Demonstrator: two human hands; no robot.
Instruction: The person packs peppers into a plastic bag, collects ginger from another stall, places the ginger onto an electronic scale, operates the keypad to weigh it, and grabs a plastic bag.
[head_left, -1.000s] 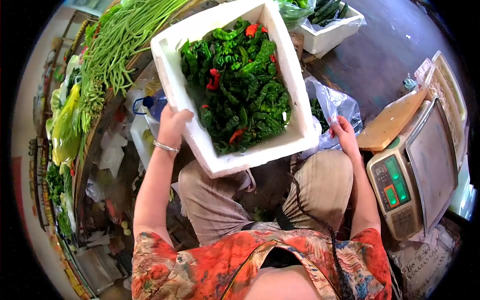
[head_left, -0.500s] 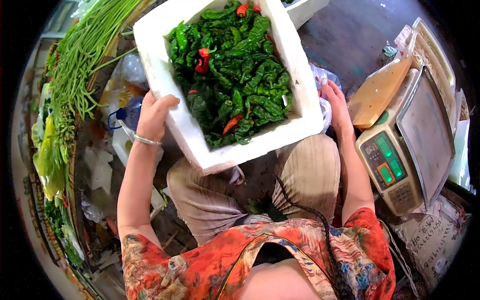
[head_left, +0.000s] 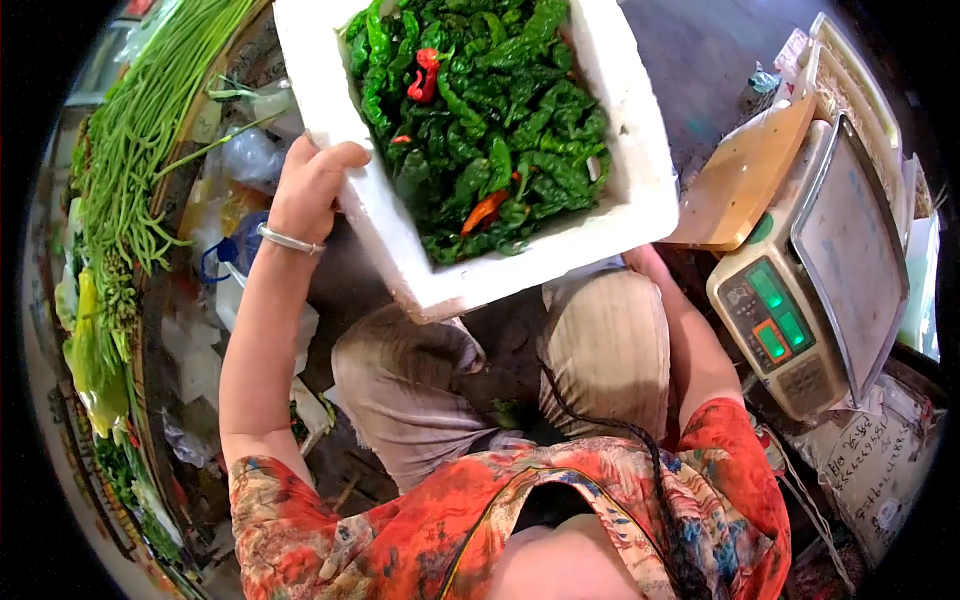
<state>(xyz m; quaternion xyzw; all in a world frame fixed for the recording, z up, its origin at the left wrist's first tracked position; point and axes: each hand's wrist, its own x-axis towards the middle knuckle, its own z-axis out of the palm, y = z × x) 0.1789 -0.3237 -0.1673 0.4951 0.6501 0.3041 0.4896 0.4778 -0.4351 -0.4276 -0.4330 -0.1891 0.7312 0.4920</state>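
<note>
A white foam box (head_left: 420, 285) full of green peppers (head_left: 500, 110), with a few red ones among them, is tilted above my knees. My left hand (head_left: 308, 190) is closed on the box's left side, the thumb over the rim. A bangle circles that wrist. At the box's lower right corner my right hand (head_left: 648, 260) is mostly hidden beneath the foam, just above my right knee, so its fingers do not show.
On the right stands a digital scale (head_left: 770, 315) with a metal pan (head_left: 855, 270), beside a brown board (head_left: 745, 180). Long green beans (head_left: 150, 140) hang along the left shelf. A blue jug (head_left: 245, 245) and plastic bags lie left of my arm. A written-on sack (head_left: 870, 470) is at lower right.
The foam box has shifted right and toward the top of the view. My left hand moved with it. My right hand went from beside the box to under its lower right corner.
</note>
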